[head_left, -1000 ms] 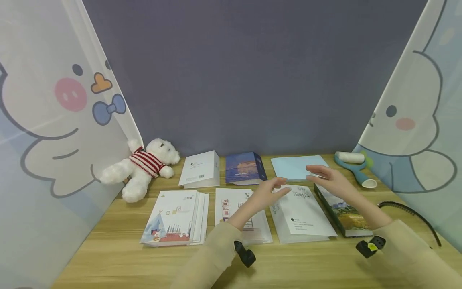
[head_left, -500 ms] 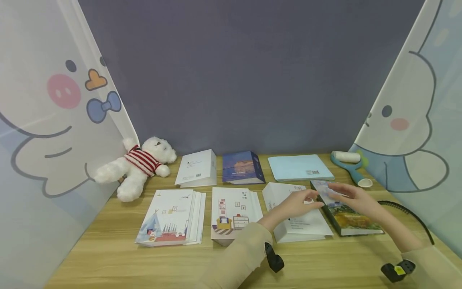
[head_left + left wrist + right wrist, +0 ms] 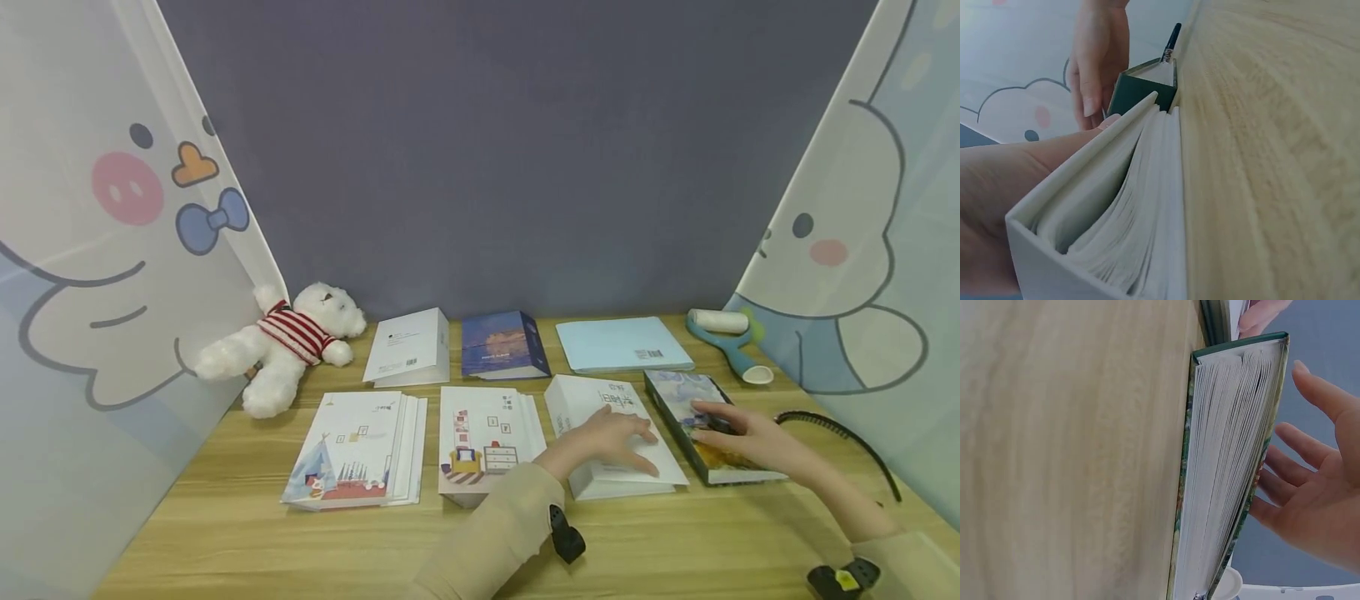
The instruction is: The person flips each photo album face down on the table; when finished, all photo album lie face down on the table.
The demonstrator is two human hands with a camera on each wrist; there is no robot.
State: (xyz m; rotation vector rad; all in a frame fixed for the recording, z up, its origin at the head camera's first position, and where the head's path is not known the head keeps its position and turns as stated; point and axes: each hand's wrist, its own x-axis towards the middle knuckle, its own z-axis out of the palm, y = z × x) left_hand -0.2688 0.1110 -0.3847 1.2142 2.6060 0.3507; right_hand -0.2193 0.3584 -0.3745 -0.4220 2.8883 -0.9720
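The left hand (image 3: 611, 437) lies flat, fingers straight, on the white book (image 3: 592, 404), gripping nothing; the wrist view shows only its skin pressed to the cover. At its three o'clock, the right hand (image 3: 738, 433) rests straight-fingered on the green book (image 3: 678, 390), hiding much of the painted cover. Both books lie side by side, touching, on the wooden table (image 3: 300, 550), the right forearm cut off by the frame.
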